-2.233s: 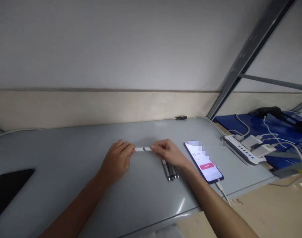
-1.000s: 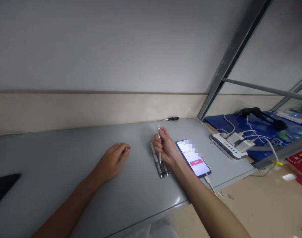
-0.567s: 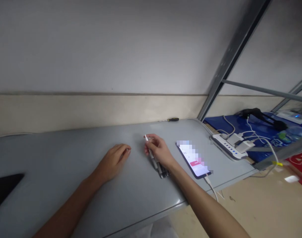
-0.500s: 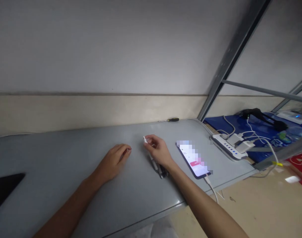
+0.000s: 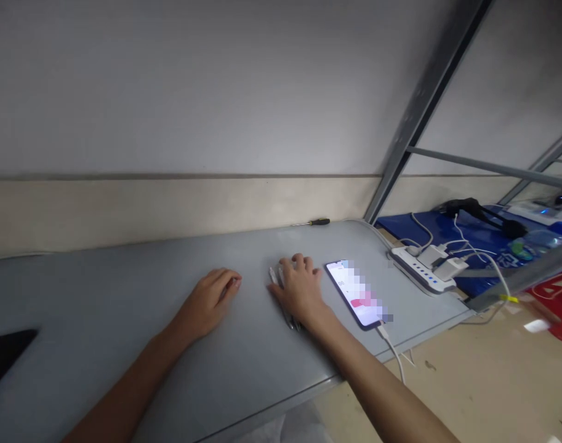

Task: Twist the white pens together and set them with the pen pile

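Several slim, pale pens (image 5: 288, 319) with dark or shiny lower ends lie together on the grey tabletop (image 5: 244, 357). My right hand (image 5: 303, 286) rests over them, palm down with its fingers spread; the thumb lies beside the leftmost pen. Most of the pens' middle length is hidden under this hand. To the left, my left hand (image 5: 211, 301) lies on its side on the tabletop, its fingers curled in toward the thumb. Nothing shows between them. A lit phone (image 5: 354, 295) with a charging cable (image 5: 391, 344) lies just right of my right hand.
A screwdriver (image 5: 318, 222) lies at the back near the wall. At the right end stands a white power strip (image 5: 421, 271) with chargers and cables. A metal frame post (image 5: 401, 141) rises behind it. A black object (image 5: 6, 357) sits at the left edge.
My right hand held a small white piece in a pinch above the pens; now it is lowered onto them with fingers spread. The left hand has stayed almost in place. The view shifted slightly.
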`<state>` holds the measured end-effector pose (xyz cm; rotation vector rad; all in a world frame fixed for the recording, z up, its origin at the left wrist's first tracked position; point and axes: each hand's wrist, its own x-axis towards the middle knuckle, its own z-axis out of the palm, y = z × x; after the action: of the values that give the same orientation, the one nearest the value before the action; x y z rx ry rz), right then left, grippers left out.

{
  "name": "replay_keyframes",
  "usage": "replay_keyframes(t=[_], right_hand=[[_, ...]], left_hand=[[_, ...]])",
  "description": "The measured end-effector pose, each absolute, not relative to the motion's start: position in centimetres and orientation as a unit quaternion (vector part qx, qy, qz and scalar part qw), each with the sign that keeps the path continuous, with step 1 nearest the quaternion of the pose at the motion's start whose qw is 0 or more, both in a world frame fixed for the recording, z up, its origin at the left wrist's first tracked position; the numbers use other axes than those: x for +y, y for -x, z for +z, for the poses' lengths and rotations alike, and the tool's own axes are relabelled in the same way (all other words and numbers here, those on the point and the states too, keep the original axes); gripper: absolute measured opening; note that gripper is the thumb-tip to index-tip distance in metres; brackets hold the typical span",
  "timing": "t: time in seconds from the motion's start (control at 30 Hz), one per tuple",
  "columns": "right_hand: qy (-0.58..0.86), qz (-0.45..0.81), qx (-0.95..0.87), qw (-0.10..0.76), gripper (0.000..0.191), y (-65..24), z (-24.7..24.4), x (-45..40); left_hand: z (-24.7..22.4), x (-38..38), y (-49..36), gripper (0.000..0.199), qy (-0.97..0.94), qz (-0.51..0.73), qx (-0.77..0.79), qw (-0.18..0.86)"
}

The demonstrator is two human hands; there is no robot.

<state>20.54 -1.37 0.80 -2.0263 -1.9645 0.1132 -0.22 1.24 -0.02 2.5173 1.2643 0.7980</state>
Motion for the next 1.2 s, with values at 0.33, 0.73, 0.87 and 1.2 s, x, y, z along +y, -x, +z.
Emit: replay_keyframes(t=[0.33, 0.73, 0.87, 1.2], right_hand=[[0.737, 0.096, -0.656, 0.128, 0.054, -20.7, 1.0, -1.9], [0.707, 0.088, -0.700, 0.056, 0.056, -19.4, 0.8, -1.5], [0.701, 0.079, -0.707, 0.048, 0.056, -18.8, 1.1, -1.8], [0.606, 0.321, -0.664, 0.297, 0.041, -20.9, 1.8, -0.2]], left_hand=[[0.0, 1.2, 0.1, 0.031, -0.857, 0.270, 0.427, 0.104], [-0.3, 1.2, 0.1, 0.029, -0.857, 0.272, 0.423, 0.115], [-0.3, 1.1, 0.0, 0.030, -0.857, 0.270, 0.422, 0.123], [-0.1, 1.3, -0.5, 0.029, -0.783, 0.321, 0.470, 0.251]])
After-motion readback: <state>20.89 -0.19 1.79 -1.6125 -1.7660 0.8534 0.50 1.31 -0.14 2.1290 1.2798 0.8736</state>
